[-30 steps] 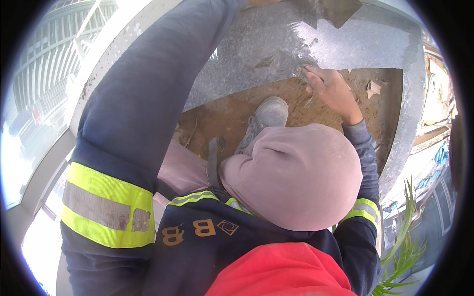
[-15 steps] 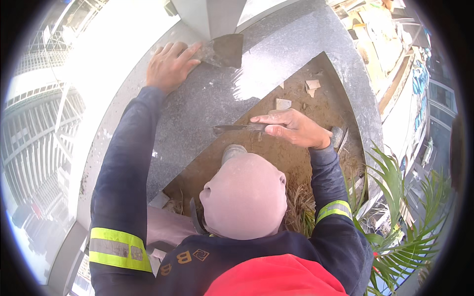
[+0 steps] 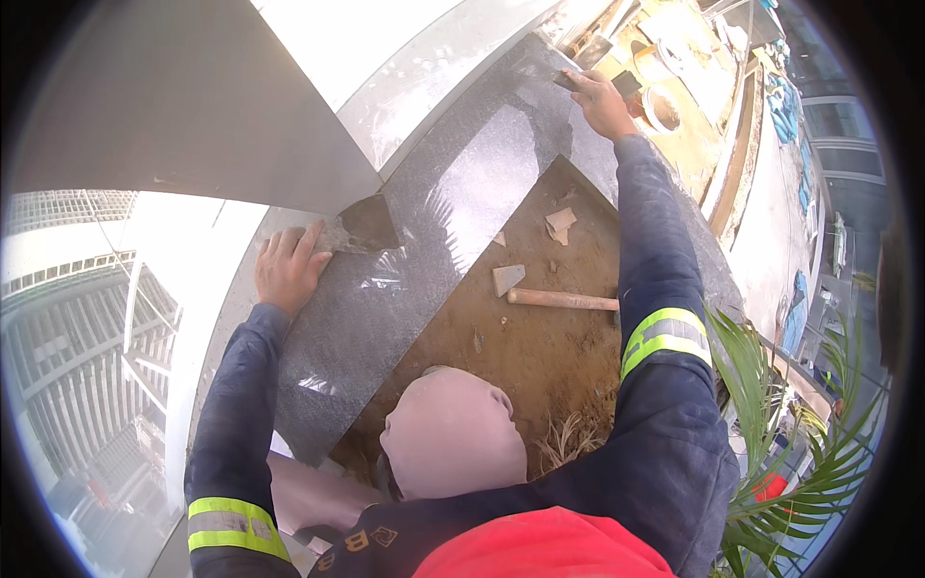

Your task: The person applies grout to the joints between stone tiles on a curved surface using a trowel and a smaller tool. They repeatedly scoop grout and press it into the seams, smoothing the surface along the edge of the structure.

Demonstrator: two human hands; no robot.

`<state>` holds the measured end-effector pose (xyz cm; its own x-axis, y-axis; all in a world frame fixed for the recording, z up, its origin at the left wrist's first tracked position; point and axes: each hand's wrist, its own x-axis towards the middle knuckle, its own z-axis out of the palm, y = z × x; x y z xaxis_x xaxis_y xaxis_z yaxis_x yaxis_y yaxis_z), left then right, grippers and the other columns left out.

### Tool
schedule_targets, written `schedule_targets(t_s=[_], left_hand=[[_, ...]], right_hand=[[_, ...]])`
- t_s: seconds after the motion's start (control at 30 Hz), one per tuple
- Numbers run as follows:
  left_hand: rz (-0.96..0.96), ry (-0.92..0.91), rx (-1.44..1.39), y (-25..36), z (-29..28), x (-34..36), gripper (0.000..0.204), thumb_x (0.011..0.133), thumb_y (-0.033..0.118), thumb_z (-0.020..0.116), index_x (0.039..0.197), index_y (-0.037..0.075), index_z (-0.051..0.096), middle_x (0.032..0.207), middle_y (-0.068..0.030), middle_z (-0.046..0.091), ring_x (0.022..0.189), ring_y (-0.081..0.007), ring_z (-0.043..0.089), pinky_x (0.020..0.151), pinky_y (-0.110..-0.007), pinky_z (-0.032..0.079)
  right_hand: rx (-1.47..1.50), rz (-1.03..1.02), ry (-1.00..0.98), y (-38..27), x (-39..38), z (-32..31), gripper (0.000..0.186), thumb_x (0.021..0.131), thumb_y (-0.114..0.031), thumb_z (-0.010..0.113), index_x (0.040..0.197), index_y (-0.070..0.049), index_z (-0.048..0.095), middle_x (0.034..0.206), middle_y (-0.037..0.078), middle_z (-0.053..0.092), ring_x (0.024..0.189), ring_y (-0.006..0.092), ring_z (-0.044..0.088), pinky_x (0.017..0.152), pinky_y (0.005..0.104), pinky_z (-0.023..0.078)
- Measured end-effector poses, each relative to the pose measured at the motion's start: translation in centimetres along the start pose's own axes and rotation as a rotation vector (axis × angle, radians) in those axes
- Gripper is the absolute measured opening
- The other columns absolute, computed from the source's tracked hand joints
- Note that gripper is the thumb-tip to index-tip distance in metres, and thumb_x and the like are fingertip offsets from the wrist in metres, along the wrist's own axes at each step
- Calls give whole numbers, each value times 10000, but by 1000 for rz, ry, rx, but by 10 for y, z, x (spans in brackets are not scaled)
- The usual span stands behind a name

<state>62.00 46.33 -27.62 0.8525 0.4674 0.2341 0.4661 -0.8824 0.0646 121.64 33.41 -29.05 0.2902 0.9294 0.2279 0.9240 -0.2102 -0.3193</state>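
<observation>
My left hand (image 3: 287,273) lies flat on the pale edge of the grey stone ledge, fingers stretched, next to a dark damp patch (image 3: 370,224) at the foot of a grey post (image 3: 222,116). Stretched out far ahead to the right, my right hand (image 3: 599,100) is closed around a narrow-bladed trowel (image 3: 567,80), of which only a dark part shows. It is over the far end of the speckled grey stone slab (image 3: 337,356).
Inside the stone border is brown soil (image 3: 472,347) with a wooden-handled hammer (image 3: 564,300) and broken tile pieces (image 3: 559,224). My knee (image 3: 453,433) is near the soil. Palm fronds (image 3: 790,462) stand at the right; a round bucket (image 3: 661,109) and planks (image 3: 737,144) lie beyond the ledge.
My right hand has moved from over the soil forward to the far end of the slab, with the trowel. The view has shifted; the hammer now shows. My left hand stays on the ledge.
</observation>
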Motion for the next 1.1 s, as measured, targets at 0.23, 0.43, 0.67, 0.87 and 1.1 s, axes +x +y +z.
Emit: schedule_targets(t_s=[0.23, 0.43, 0.67, 0.87, 1.1], left_hand=[[-25, -33, -13, 3, -6, 2, 567, 818, 339, 768, 1337, 146, 643, 1065, -56, 645, 983, -270, 619, 867, -426, 485], [0, 7, -45, 3, -9, 8, 561, 790, 307, 786, 1308, 131, 660, 1143, -79, 668, 1066, -294, 643, 922, -447, 500], [-32, -28, -30, 0, -2, 2, 552, 793, 301, 801, 1306, 147, 672, 1193, -106, 688, 1040, -311, 679, 851, -429, 537], [-63, -60, -33, -2, -4, -9, 541, 817, 318, 788, 1312, 140, 662, 1218, -114, 680, 1059, -330, 670, 872, -450, 526], [-88, -73, -17, 0, -6, -10, 557, 804, 323, 797, 1315, 149, 661, 1218, -106, 672, 1086, -318, 654, 895, -456, 517]], right_hand=[[-60, 78, -52, 53, 55, 20, 469, 956, -130, 662, 1406, -259, 634, 1277, 80, 613, 1179, 332, 586, 1040, 422, 476], [-99, 63, -132, 72, 79, 31, 515, 971, -104, 611, 1463, -249, 576, 1258, 110, 605, 1147, 296, 613, 1014, 387, 479], [-101, 76, -193, 93, 95, 36, 540, 978, -86, 606, 1489, -251, 553, 1155, 111, 588, 1076, 272, 616, 959, 379, 490], [-100, 60, -292, 88, 112, 35, 508, 983, -87, 603, 1473, -215, 568, 1214, 156, 604, 1121, 323, 618, 1002, 412, 481], [-64, 251, -519, 116, 135, 48, 420, 985, -196, 641, 1354, -10, 565, 1309, 249, 635, 1257, 367, 603, 1038, 427, 485]])
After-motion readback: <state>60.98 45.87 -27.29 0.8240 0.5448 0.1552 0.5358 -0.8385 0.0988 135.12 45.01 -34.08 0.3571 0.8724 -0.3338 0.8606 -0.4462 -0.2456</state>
